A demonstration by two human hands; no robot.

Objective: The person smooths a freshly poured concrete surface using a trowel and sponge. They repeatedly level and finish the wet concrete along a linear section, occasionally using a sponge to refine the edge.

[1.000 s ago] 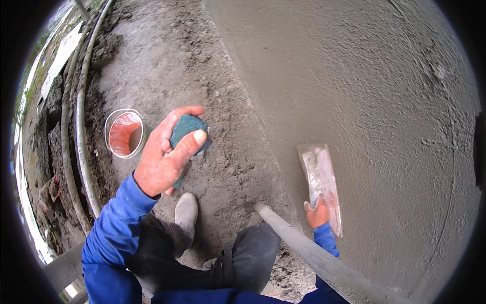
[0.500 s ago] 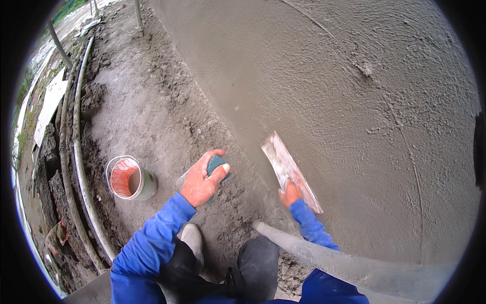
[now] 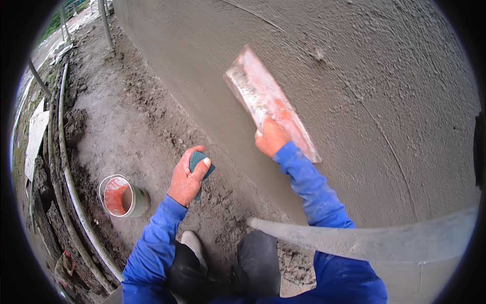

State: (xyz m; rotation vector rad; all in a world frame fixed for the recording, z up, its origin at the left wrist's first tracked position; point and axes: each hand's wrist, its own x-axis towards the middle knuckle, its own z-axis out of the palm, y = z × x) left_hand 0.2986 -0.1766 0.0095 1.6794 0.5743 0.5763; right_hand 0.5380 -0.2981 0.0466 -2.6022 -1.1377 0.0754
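While the left hand [image 3: 186, 175] and the right hand [image 3: 272, 138] are both engaged, the pale bucket [image 3: 140, 201] serves as the reference point for this view. The left hand, just right of the bucket and slightly beyond it, pinches a blue-green block [image 3: 201, 163] between thumb and fingers; the block is raised above the rough ground [image 3: 106, 116]. The right hand, well to the right of the bucket and farther from the person, is closed about the grip of a long rectangular float [image 3: 263, 99], whose face is smeared red and grey. The float slants across the grey wall [image 3: 364, 167], which rises to the right of the bucket; whether the whole blade touches it cannot be told. The wall is smoother on the side toward the bucket and coarser away from it, where a crooked line runs. The bucket's inside is streaked red above a brownish content. To its left run pale pipes [image 3: 71, 187], with a white sheet [image 3: 35, 139] beyond them. Right of the bucket and nearer the person are a light boot [image 3: 193, 245] and, farther right, a grey pole [image 3: 304, 238].
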